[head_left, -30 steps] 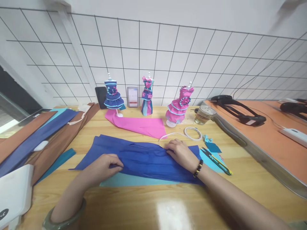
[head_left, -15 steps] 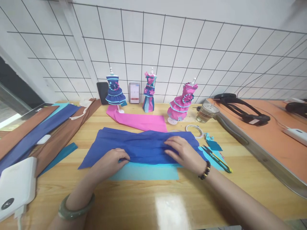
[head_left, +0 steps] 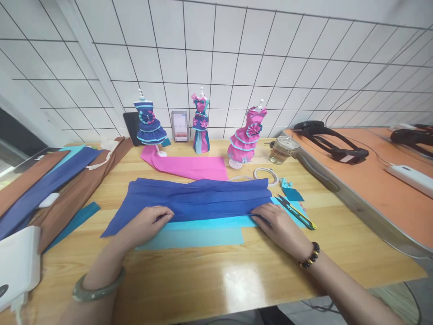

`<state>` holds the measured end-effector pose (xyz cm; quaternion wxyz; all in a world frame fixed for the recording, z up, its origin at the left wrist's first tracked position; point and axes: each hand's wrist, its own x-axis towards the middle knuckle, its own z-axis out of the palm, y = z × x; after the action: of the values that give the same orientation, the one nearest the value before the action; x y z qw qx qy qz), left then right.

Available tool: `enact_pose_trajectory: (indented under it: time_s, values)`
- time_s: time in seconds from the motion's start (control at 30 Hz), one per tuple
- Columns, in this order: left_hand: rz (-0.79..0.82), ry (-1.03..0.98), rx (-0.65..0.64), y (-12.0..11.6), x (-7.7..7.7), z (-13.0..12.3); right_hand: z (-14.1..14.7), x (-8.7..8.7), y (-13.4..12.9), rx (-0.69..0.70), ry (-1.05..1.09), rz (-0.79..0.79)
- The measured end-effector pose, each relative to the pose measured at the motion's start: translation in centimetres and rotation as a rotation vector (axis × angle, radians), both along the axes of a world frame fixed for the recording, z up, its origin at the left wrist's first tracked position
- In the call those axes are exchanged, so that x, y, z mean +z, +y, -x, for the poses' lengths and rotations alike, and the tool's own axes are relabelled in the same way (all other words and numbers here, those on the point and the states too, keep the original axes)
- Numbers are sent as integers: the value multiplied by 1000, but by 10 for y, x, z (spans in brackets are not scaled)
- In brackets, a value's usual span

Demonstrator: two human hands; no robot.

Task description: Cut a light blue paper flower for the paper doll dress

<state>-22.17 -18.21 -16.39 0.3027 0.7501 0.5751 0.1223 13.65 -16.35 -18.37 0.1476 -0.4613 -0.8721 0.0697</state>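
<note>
A wrinkled sheet of blue fabric (head_left: 199, 198) lies spread on the wooden table, its front edge running between my hands. My left hand (head_left: 147, 223) pinches that edge on the left, thumb and fingers together. Farther right, my right hand (head_left: 282, 225) has its fingers closed on the same edge. Under the blue fabric a light blue strip (head_left: 206, 222) shows, and a greyish-teal strip (head_left: 199, 238) lies in front of it. Yellow-handled thread snips (head_left: 297, 212) rest on light blue fabric just beyond my right hand.
Three small dress forms in blue (head_left: 149, 122), mixed colours (head_left: 201, 122) and pink (head_left: 248, 135) stand behind. Pink fabric (head_left: 203, 168), a roll of tape (head_left: 266, 176) and a glass (head_left: 284, 150) are nearby. Fabric strips (head_left: 84, 189) and a power bank (head_left: 20, 264) lie left.
My right hand has moved from the top of the blue fabric to its front edge, farther right. More of the light blue strip shows. The camera view has shifted slightly.
</note>
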Motion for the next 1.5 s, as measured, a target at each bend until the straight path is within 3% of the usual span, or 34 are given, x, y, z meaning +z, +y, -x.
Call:
enact_pose_trajectory:
  time_s: [0.3,0.5,0.83,1.5]
  values:
    - [-25,58,63,4,-11,9,-30,-6,24,-67,95,84]
    - [-25,105,86,4,-9,16,-44,-9,25,-181,110,137]
    - [17,153,131,2,-3,20,-49,-6,13,-244,292,153]
    - [53,113,243,2,-7,33,-55,-37,9,-251,210,20]
